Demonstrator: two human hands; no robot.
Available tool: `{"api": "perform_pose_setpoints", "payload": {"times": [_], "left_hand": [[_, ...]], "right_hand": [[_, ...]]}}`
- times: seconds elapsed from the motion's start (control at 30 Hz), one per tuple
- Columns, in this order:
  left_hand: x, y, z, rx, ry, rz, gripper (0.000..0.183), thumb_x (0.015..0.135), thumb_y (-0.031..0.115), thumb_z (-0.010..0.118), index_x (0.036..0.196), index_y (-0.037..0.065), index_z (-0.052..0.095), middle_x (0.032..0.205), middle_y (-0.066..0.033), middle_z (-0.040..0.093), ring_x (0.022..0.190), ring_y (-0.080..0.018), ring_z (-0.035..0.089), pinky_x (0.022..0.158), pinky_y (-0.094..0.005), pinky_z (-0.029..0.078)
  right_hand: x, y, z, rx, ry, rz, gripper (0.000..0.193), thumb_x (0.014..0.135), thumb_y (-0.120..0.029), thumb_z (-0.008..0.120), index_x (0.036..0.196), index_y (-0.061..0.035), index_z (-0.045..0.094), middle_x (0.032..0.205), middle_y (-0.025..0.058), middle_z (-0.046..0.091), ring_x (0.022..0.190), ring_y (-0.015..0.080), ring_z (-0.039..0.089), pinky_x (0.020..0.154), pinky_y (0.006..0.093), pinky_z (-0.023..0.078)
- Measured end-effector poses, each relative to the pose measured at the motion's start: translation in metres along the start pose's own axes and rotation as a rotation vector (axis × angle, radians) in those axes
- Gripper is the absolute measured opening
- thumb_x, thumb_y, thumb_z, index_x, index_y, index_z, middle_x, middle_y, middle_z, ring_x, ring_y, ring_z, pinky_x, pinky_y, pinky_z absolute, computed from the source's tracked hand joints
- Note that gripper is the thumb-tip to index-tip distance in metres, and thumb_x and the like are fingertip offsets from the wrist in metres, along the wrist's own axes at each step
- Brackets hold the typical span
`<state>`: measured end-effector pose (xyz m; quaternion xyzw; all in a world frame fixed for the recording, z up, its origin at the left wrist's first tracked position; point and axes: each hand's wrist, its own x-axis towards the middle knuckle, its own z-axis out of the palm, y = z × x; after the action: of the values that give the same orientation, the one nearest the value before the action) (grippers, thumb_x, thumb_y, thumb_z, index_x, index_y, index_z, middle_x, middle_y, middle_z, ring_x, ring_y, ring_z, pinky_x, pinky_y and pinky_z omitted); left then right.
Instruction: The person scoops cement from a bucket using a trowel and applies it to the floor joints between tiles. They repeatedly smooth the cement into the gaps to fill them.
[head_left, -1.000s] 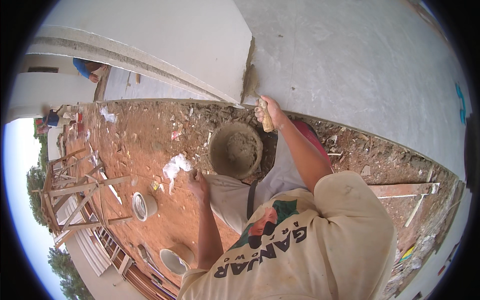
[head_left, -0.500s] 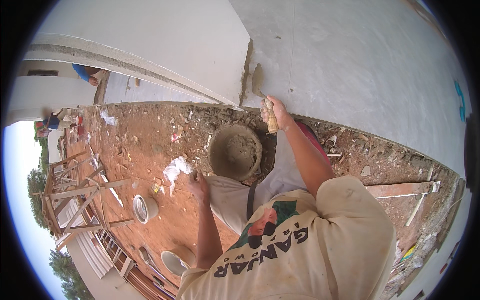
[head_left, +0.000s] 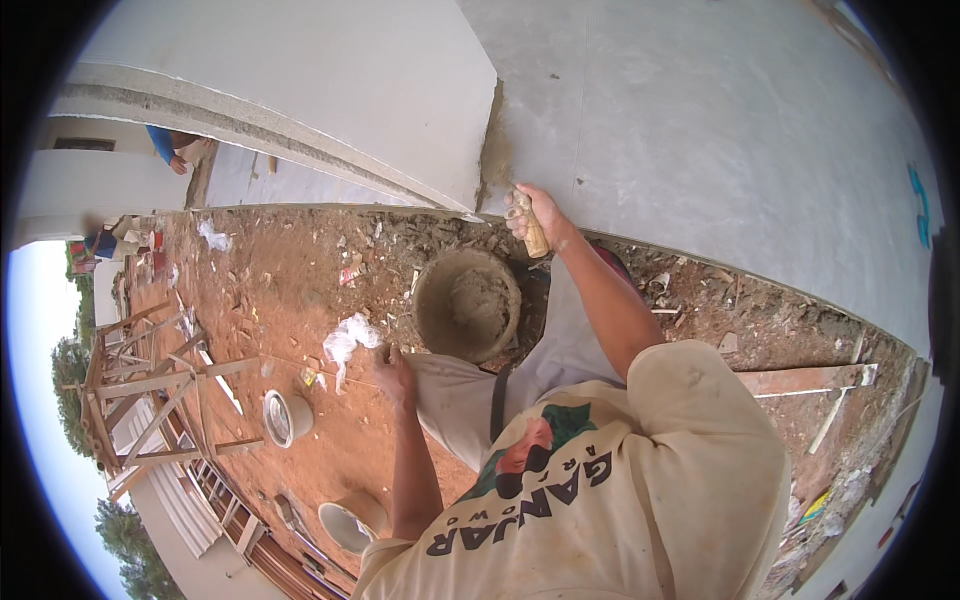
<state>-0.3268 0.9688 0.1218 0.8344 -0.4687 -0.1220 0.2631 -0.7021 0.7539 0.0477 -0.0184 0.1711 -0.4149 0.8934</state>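
My right hand (head_left: 542, 212) is closed around the wooden handle of a trowel (head_left: 535, 238). It is held at the lower edge of a grey panel wall (head_left: 700, 150), beside the joint with a lighter panel (head_left: 350, 90). Wet mortar (head_left: 495, 150) coats that joint, and the trowel blade is hard to tell from it. Below stands a round bucket (head_left: 425, 310) with mortar (head_left: 482, 303) inside. My left hand (head_left: 396, 378) rests by my knee, its fingers curled; anything inside them is hidden. A crumpled white plastic bag (head_left: 349, 335) lies just beyond it.
Two more buckets, one pale (head_left: 287, 418) and another (head_left: 350, 522) near my left elbow, stand on reddish dirt. Wooden trestles (head_left: 150, 390) are at the left. A plank (head_left: 805, 381) lies at the right. Another person's hand (head_left: 178, 163) shows at the far left.
My right hand has shifted slightly up and left, bringing the trowel blade from the grey panel onto the joint. Mortar now covers a wider strip there. My left hand stays by the knee.
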Motion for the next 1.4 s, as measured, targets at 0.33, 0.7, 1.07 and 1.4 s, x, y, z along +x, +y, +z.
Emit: {"api": "perform_pose_setpoints", "payload": {"times": [0.33,0.7,1.07,1.4], "left_hand": [[-0.001,-0.012,-0.001,-0.001,0.018,0.038,0.034,0.090,0.017,0.061,0.113,-0.008,0.067,0.106,-0.0239,0.071,0.101,-0.0362,0.067,0.090,-0.0427,0.051],[-0.006,-0.015,-0.002,-0.005,0.048,0.024,0.033,0.091,0.018,0.062,0.111,-0.007,0.068,0.103,-0.0229,0.072,0.097,-0.0356,0.068,0.088,-0.0427,0.052],[-0.002,-0.012,-0.003,-0.004,0.036,0.027,0.037,0.092,0.020,0.060,0.115,-0.008,0.065,0.106,-0.0250,0.070,0.098,-0.0376,0.067,0.088,-0.0440,0.051],[-0.002,-0.010,0.003,-0.060,0.033,0.000,0.038,0.092,0.023,0.061,0.116,-0.007,0.065,0.108,-0.0242,0.070,0.101,-0.0367,0.067,0.089,-0.0443,0.052]], "right_hand": [[0.007,-0.025,0.003,-0.113,0.275,-0.135,0.037,0.100,-0.041,0.049,0.096,-0.0051,0.058,0.067,0.0012,0.049,0.051,0.0117,0.046,0.047,0.0304,0.043],[-0.002,-0.020,0.013,-0.090,0.107,-0.028,0.034,0.099,-0.041,0.050,0.091,-0.0084,0.056,0.064,-0.0022,0.046,0.046,0.0080,0.041,0.039,0.0249,0.036],[-0.061,-0.018,0.016,-0.154,0.133,-0.055,0.037,0.098,-0.045,0.051,0.093,-0.0082,0.057,0.065,-0.0010,0.047,0.046,0.0096,0.042,0.042,0.0259,0.039],[-0.184,0.056,0.042,-0.596,0.245,0.221,0.042,0.098,-0.050,0.052,0.090,-0.0089,0.059,0.064,-0.0005,0.051,0.046,0.0100,0.047,0.043,0.0273,0.043]]}}
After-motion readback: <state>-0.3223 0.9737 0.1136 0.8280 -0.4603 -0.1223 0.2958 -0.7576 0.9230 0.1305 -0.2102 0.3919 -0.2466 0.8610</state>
